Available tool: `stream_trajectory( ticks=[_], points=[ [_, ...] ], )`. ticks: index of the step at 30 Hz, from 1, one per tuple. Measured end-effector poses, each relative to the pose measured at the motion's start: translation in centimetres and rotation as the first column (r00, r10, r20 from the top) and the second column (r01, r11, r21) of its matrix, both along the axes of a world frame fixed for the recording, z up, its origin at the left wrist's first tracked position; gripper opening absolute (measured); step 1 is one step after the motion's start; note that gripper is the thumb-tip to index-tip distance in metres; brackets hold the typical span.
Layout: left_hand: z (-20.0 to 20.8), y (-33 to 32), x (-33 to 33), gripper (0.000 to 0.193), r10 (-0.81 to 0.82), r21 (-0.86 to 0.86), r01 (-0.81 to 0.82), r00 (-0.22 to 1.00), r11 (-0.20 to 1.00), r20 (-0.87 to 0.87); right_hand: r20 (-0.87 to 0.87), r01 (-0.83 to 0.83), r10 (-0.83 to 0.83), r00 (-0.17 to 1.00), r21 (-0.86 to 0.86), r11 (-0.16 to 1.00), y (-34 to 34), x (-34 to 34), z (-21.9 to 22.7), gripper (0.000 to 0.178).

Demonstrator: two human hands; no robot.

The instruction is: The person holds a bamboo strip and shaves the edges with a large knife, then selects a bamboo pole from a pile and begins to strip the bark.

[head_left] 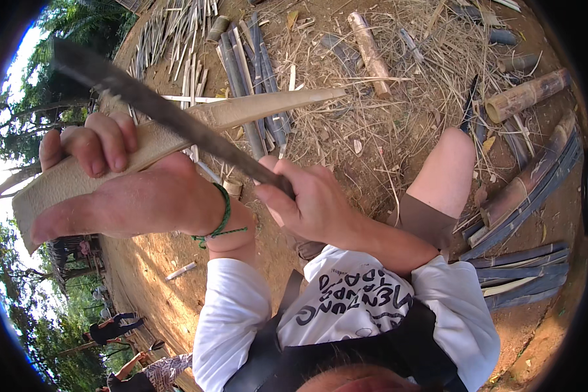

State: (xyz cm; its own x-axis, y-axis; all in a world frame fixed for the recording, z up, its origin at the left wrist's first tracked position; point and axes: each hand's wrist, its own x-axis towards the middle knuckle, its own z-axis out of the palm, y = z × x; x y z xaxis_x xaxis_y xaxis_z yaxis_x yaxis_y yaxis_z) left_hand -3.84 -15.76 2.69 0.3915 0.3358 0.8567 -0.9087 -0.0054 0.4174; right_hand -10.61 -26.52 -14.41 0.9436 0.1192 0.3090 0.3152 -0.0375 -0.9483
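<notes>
My left hand (147,199), a green cord round its wrist, is closed around the wide end of a pale, smoothed wooden piece (235,111). The piece tapers to a narrow tip toward the right. In my right hand (313,199) is the narrow end of a long dark blade (170,117), which looks like a machete. The blade runs up and left, crossing in front of the wooden piece. Whether the two touch cannot be made out. My right fingers wrap the blade's lower end, so its handle is mostly hidden.
Split bamboo strips (248,72) and thin slats (183,39) lie ahead. Bamboo sections (370,55) rest among shavings (418,85). At the right are a cut bamboo tube (528,95) and stacked dark strips (522,277). People (111,328) are farther off at lower left.
</notes>
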Motion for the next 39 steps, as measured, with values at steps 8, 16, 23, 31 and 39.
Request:
stream_trajectory(
  ticks=[8, 16, 23, 31, 39],
  points=[
    [-0.3, -0.3, -0.1, 0.087, 0.201, 0.028, -0.201, 0.979, 0.979, -0.022, -0.196, -0.045, 0.038, 0.980, -0.030, 0.999, -1.7, -0.4, -0.2, 0.050],
    [-0.2, 0.2, -0.3, 0.074, 0.296, 0.005, -0.296, 0.954, 0.955, -0.043, -0.680, -0.034, -0.223, 0.698, -0.343, 0.939, -2.5, 6.3, -20.6, 0.075],
    [3.0, 7.6, 2.8, 0.071, -0.001, 0.107, 0.009, 0.997, 0.994, -0.073, -0.815, 0.018, -0.144, 0.560, -0.162, 0.987, -5.6, 7.9, -25.0, 0.076],
    [3.2, 12.5, 4.5, 0.061, -0.414, 0.098, 0.448, 0.875, 0.889, -0.251, -0.469, 0.051, 0.005, 0.883, 0.107, 0.993, 0.5, 6.3, -16.7, 0.066],
    [2.6, 13.3, 4.8, 0.063, -0.603, 0.009, 0.610, 0.785, 0.792, -0.139, -0.575, 0.084, -0.158, 0.802, -0.154, 0.985, -1.1, 7.2, -26.2, 0.068]
  ],
)
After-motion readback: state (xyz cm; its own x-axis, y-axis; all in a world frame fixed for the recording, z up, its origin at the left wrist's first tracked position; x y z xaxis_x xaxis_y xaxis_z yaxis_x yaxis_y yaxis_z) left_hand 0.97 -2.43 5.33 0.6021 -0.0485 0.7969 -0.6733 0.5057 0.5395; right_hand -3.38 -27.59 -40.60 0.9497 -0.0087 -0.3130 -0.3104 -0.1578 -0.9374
